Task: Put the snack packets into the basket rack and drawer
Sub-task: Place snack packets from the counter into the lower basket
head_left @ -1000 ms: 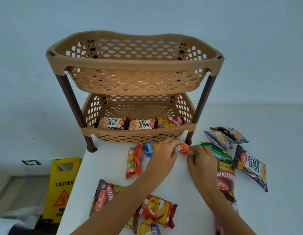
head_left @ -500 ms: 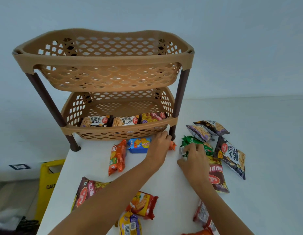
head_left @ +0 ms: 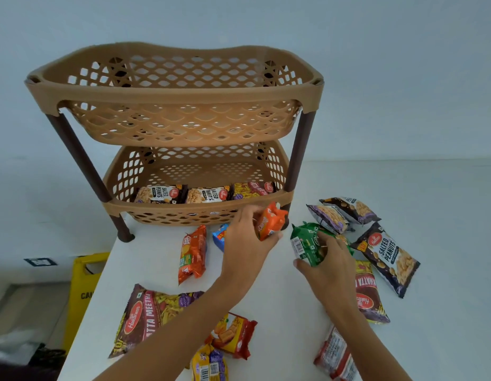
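Observation:
A tan two-tier basket rack (head_left: 173, 92) stands on the white table (head_left: 445, 339). Its lower basket (head_left: 197, 213) holds three packets in a row; I see nothing in the upper one. My left hand (head_left: 247, 240) grips a small orange packet (head_left: 272, 220), lifted just in front of the lower basket's right corner. My right hand (head_left: 325, 266) holds a green packet (head_left: 305, 243) just above the table. Several more packets lie around: an orange biscuit pack (head_left: 192, 254), a blue one (head_left: 219, 237), a salted peanuts bag (head_left: 387, 257) and a maroon bag (head_left: 148, 314).
A yellow caution sign (head_left: 82, 292) stands on the floor left of the table. The table's left edge runs close to the rack's front left leg (head_left: 124, 232). A pale wall is behind the rack. No drawer is visible.
My left hand has lifted the small orange packet off the table. My right hand has picked up the green packet. The camera has shifted, so the rack sits more to the centre.

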